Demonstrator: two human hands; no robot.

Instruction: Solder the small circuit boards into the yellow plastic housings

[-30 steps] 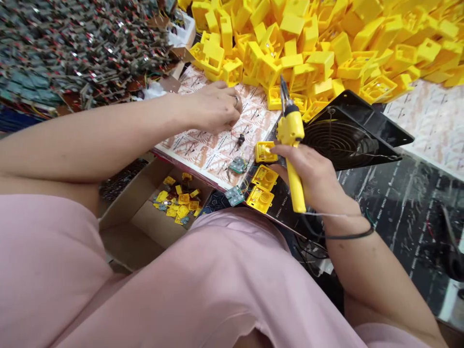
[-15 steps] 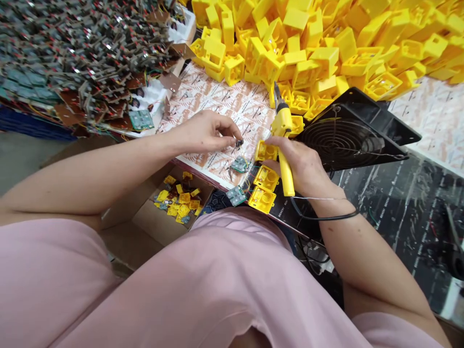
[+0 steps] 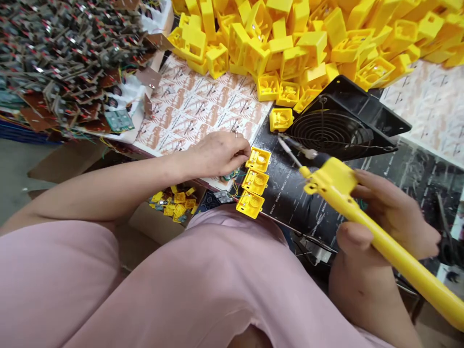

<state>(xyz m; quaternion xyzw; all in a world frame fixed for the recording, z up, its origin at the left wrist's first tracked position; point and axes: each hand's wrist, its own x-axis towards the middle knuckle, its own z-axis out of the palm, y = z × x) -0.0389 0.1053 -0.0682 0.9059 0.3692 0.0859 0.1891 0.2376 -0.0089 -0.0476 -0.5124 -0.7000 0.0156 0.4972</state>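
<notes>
My right hand [image 3: 398, 212] grips a yellow soldering gun [image 3: 337, 188], raised close to the camera, its metal tip pointing up and left over the black board. Three open yellow plastic housings stand in a column at the table edge: a top one [image 3: 259, 158], a middle one [image 3: 255, 181] and a bottom one [image 3: 250, 204]. My left hand [image 3: 226, 153] is closed, fingertips at the left side of the top housing. Whatever those fingers pinch is hidden. Beneath that hand a green circuit board [image 3: 232, 175] partly shows, and a grey-green board [image 3: 223, 196] with thin wires lies beside the bottom housing.
A black fan [image 3: 326, 128] with a wire grille sits right of a single yellow housing [image 3: 281, 119]. Yellow housings [image 3: 282, 53] are heaped at the back. Circuit boards [image 3: 79, 58] are piled at left. Below the edge, a cardboard box [image 3: 148, 227] holds yellow pieces.
My right hand has swung the soldering gun from above the housings to the right and nearer the camera. My left hand has moved right and down to the top housing. The view has shifted slightly.
</notes>
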